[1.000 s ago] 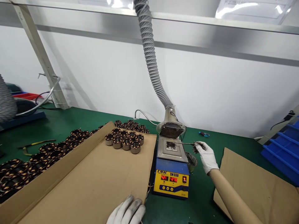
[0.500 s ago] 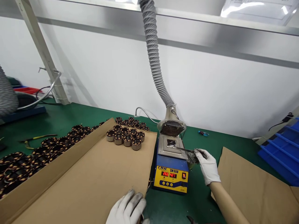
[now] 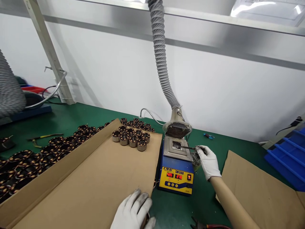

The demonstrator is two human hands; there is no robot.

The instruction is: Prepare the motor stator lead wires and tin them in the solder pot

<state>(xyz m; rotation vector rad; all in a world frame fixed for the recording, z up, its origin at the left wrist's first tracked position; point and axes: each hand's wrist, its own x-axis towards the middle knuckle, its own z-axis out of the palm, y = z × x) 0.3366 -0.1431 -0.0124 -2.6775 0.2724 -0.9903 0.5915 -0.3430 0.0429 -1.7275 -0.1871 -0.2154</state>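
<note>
My right hand (image 3: 208, 162), in a white glove, grips a thin flat metal scraper (image 3: 188, 147). Its far end reaches over the molten pool (image 3: 177, 145) in the top of a blue and yellow solder pot (image 3: 176, 179). My left hand (image 3: 133, 210), also gloved, is at the bottom edge by the cardboard. Its fingers curl around a motor stator (image 3: 145, 220), mostly hidden, of which only a strip of brownish side shows. Several finished-looking metal ring stators (image 3: 132, 142) stand grouped on the cardboard tray (image 3: 95, 187).
More stators (image 3: 47, 157) crowd the green bench left of the cardboard wall. A fume hose (image 3: 160, 57) hangs down to a hood (image 3: 177, 127) behind the pot. Pliers (image 3: 207, 225) lie at the bottom edge. Flat cardboard (image 3: 254, 187) and blue bins (image 3: 288, 159) are at right.
The scraper and my right hand have shifted slightly left and up over the pot. My left hand stays low with its hold. The whole view has moved a little, showing more of the pliers.
</note>
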